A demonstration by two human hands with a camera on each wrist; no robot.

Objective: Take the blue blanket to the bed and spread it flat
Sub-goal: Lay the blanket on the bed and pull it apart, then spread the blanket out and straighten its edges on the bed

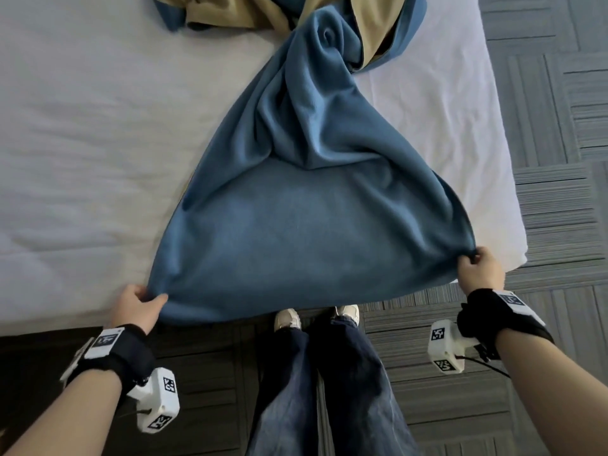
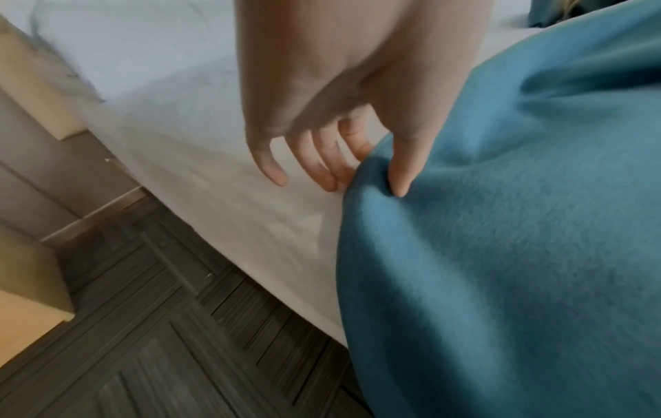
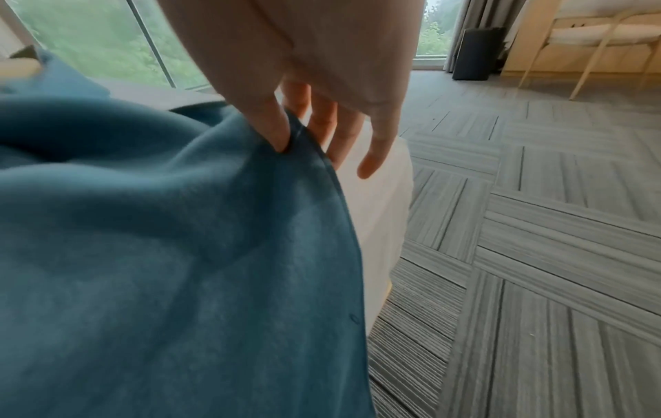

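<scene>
The blue blanket (image 1: pixel 306 232) with a tan underside lies on the white bed (image 1: pixel 85 133), twisted and bunched toward the far end and fanned out toward me. My left hand (image 1: pixel 139 304) pinches its near left corner at the bed's edge, thumb on top of the fabric (image 2: pixel 397 172). My right hand (image 1: pixel 478 266) pinches the near right corner, thumb pressed into the cloth (image 3: pixel 279 133). Between my hands the near edge of the blanket (image 2: pixel 500 254) is held stretched and hangs a little over the bed's side (image 3: pixel 179 254).
Grey striped carpet tiles (image 1: pixel 559 126) surround the bed. My legs and shoes (image 1: pixel 316 357) stand at the bed's foot. A wooden bedside unit (image 2: pixel 32 169) is to the left. A chair (image 3: pixel 590 42), a dark bin (image 3: pixel 475 53) and a window (image 3: pixel 93 36) lie beyond.
</scene>
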